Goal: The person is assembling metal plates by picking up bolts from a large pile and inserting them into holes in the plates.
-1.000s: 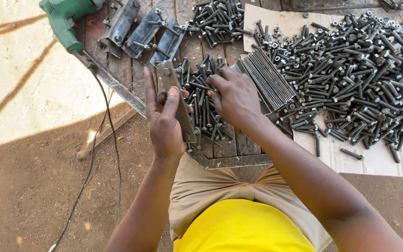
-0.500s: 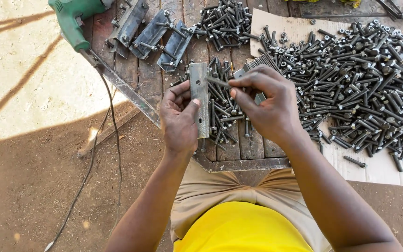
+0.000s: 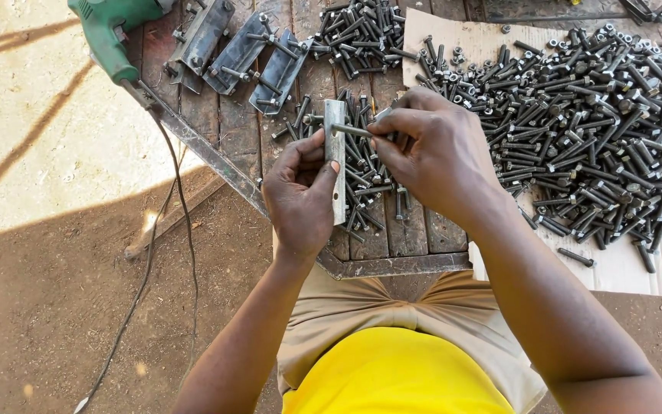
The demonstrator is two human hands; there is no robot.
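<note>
The left hand grips a narrow metal plate on edge, thumb on one face and fingers wrapped behind, so the plate stands upright above the surface. The right hand pinches a bolt between thumb and fingertips; the bolt lies level and its tip meets the plate near the plate's upper end. Whether the bolt passes through a hole there cannot be told. Both hands are closed on what they hold, and they hover just above the surface's near edge.

Right of the plate, on a sheet of cardboard, lies a big heap of dark bolts, well apart from the plate but just beyond the right hand. Under and behind the plate a smaller scatter of bolts rests on the wooden boards. Beyond the plate, at the far side of the surface, sits another bolt pile. Left of that pile, and up-left of the plate, three plates with bolts in them lie side by side. Further left of the plate a green power tool rests at the surface's corner, and its cord hangs down to the dirt ground. Below the plate show the person's tan shorts and yellow shirt.
</note>
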